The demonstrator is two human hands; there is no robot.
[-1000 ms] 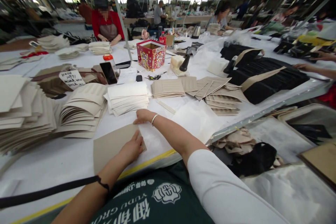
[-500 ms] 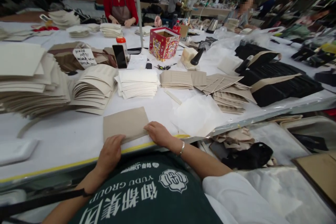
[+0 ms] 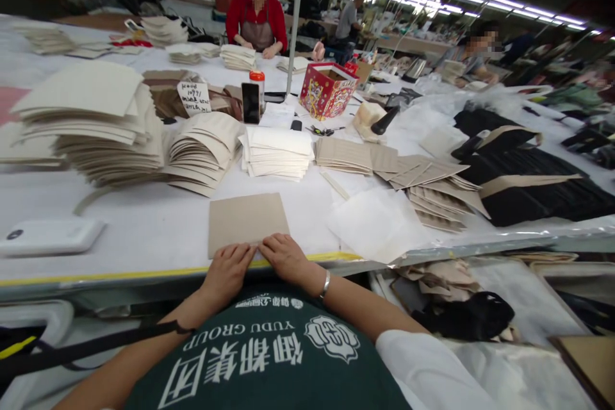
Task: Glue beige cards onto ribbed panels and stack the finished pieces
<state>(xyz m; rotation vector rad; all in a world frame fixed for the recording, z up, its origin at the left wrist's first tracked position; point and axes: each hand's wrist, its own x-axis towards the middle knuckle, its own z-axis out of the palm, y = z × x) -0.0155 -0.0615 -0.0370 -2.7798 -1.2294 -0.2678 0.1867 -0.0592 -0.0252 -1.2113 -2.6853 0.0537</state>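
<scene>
A flat beige panel [image 3: 247, 221], perhaps fabric or thin leather, lies near the table's front edge. Along its near edge, my left hand [image 3: 231, 269] presses down with fingers close together and curled. My right hand [image 3: 284, 257], with a silver bracelet at the wrist, grips the same edge close to the right corner. The fingertips of the two hands almost meet. Whatever lies under the fingers is hidden. Beyond the panel sit a stack of white pieces [image 3: 276, 154] and a stack of beige pieces [image 3: 343, 155].
Tall cream stacks [image 3: 110, 134] stand at the left, near a white device [image 3: 50, 237]. Thin white sheets [image 3: 377, 224] lie to the right, below fanned beige pieces [image 3: 435, 189]. Black material [image 3: 542, 186] covers the far right. A red box [image 3: 327, 93] and co-worker [image 3: 257, 19] are across the table.
Both hands have come closer together along the panel's near edge, the left sliding right and the right sliding inward. The camera view has turned somewhat to the left.
</scene>
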